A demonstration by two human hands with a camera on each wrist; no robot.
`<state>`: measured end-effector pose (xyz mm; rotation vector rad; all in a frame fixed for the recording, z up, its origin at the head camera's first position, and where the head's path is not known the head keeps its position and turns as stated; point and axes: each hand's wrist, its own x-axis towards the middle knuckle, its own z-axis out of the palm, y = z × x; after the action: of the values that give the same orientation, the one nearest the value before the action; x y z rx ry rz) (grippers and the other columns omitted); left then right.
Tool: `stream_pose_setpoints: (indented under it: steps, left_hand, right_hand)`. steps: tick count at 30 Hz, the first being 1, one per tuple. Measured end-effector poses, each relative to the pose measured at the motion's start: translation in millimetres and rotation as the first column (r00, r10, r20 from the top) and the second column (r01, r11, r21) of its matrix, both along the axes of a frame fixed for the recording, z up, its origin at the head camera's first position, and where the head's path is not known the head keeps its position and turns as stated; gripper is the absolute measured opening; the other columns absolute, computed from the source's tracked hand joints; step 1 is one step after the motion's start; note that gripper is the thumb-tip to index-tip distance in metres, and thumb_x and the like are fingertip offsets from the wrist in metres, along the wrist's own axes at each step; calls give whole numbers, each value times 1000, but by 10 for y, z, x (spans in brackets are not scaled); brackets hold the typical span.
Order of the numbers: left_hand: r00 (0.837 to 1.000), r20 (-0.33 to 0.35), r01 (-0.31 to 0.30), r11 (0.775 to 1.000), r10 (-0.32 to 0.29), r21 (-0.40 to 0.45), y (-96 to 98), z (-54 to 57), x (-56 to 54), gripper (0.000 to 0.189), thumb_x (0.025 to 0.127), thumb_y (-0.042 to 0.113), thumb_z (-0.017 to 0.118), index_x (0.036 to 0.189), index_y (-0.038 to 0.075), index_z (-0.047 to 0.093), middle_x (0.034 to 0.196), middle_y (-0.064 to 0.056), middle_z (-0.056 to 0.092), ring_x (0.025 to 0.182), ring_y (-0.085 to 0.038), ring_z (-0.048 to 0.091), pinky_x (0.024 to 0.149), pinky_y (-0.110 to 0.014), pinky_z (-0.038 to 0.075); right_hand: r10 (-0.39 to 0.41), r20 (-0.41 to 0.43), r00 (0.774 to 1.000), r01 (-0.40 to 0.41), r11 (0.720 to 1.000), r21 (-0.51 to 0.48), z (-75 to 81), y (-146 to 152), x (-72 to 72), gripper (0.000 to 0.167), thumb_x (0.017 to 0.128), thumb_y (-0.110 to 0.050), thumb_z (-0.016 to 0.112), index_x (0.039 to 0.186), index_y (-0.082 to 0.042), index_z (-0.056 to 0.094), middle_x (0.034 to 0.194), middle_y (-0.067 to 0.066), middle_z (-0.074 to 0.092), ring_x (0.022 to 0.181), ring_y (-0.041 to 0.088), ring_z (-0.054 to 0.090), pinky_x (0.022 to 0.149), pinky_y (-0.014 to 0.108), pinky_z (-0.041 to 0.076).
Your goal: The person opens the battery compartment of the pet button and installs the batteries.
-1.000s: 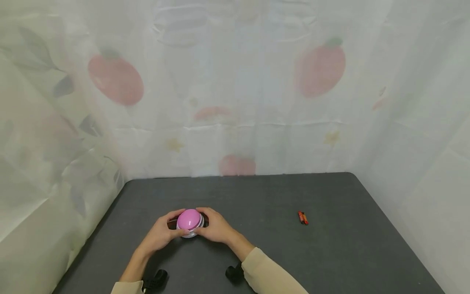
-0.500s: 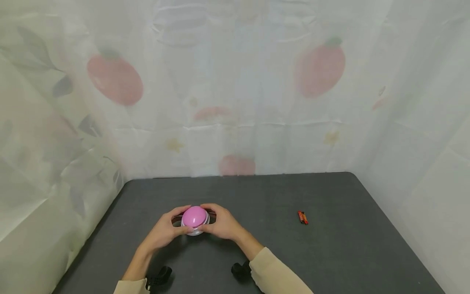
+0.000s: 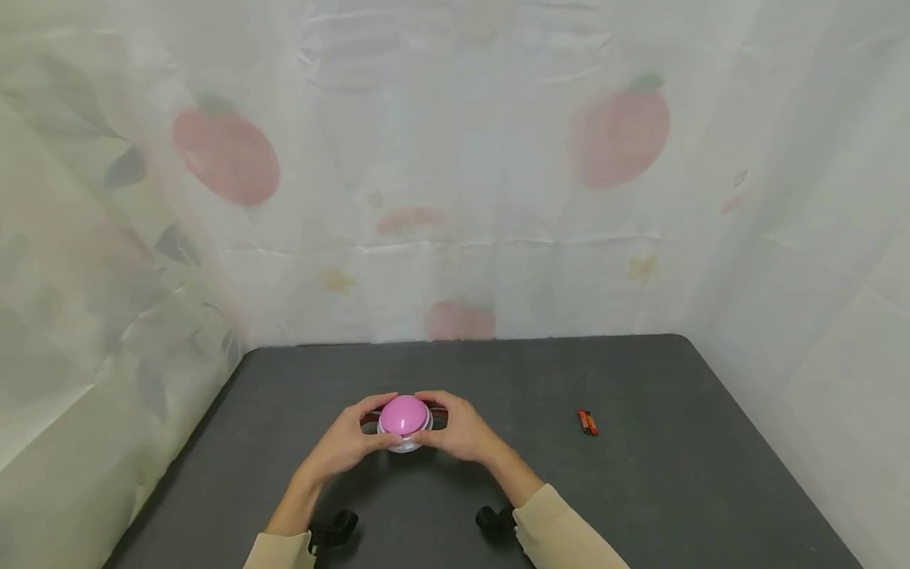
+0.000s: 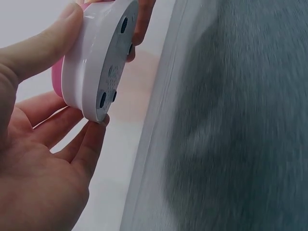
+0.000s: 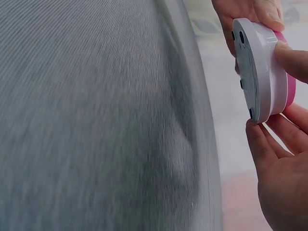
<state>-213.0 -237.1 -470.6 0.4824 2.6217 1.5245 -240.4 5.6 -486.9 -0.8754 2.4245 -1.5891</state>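
Note:
A round push button with a pink dome (image 3: 404, 415) and a white base (image 4: 91, 62) is held in the air above the dark table by both hands. My left hand (image 3: 346, 438) grips its left side, thumb on the near side and fingers round the far edge and base. From the right, my right hand (image 3: 465, 431) grips it the same way. The underside (image 5: 247, 72) shows in both wrist views, with small dark feet and, in the left wrist view, a patch of tiny holes. The dome faces up towards the head camera.
Two small red-orange and black batteries (image 3: 588, 422) lie side by side on the dark table (image 3: 640, 490), right of the hands. Pale printed curtains (image 3: 526, 174) hang behind the table and at both sides. A black wrist device (image 3: 336, 528) sits under the left forearm.
Both hands have carried the push button to the right and slightly away, keeping their grip on it. The batteries have stayed in place.

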Motion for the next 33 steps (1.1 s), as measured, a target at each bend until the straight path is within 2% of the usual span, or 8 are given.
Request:
stream_pose_setpoints:
  steps: [8, 14, 19, 28, 33]
  left_hand:
    - [999, -22, 43, 999, -43, -5, 258, -17, -105, 70, 84, 29, 86, 145, 10, 55, 139, -11, 57, 115, -29, 58, 91, -48, 49]
    - [994, -55, 94, 996, -93, 8, 452, -35, -162, 69, 86, 28, 84, 144, 7, 55, 138, -13, 57, 114, -30, 58, 90, -46, 50]
    - [991, -52, 121, 993, -120, 11, 632, -46, -217, 67, 86, 27, 84, 144, 8, 56, 137, -11, 58, 112, -28, 59, 90, -47, 50]
    - [986, -51, 159, 987, -159, 2, 857, -22, -242, 66, 85, 29, 85, 142, 11, 58, 134, -8, 60, 111, -26, 59, 90, -49, 50]
    - [985, -58, 165, 986, -165, -14, 966, 15, -243, 66, 85, 30, 85, 142, 11, 58, 133, -7, 61, 109, -24, 59, 87, -44, 49]
  right_hand:
    - [-34, -12, 999, 34, 999, -23, 12, 273, 17, 63, 88, -31, 81, 142, -9, 57, 139, 7, 58, 123, 27, 59, 101, 48, 48]
    - [-56, -4, 998, 56, 998, -19, 57, 487, 53, 62, 89, -30, 80, 142, -9, 56, 140, 9, 58, 125, 29, 59, 101, 48, 48]
    - [-87, -7, 996, 87, 996, -7, 73, 672, 80, 61, 89, -28, 81, 142, -9, 56, 140, 10, 58, 124, 31, 59, 100, 51, 48]
    - [-103, 18, 994, 104, 994, -28, 58, 915, 104, 61, 87, -27, 83, 140, -9, 58, 137, 9, 60, 123, 30, 60, 101, 51, 47]
    - [-91, 35, 995, 93, 994, -60, 92, 1026, 107, 61, 87, -19, 83, 141, -5, 57, 138, 14, 59, 124, 34, 59, 101, 54, 47]
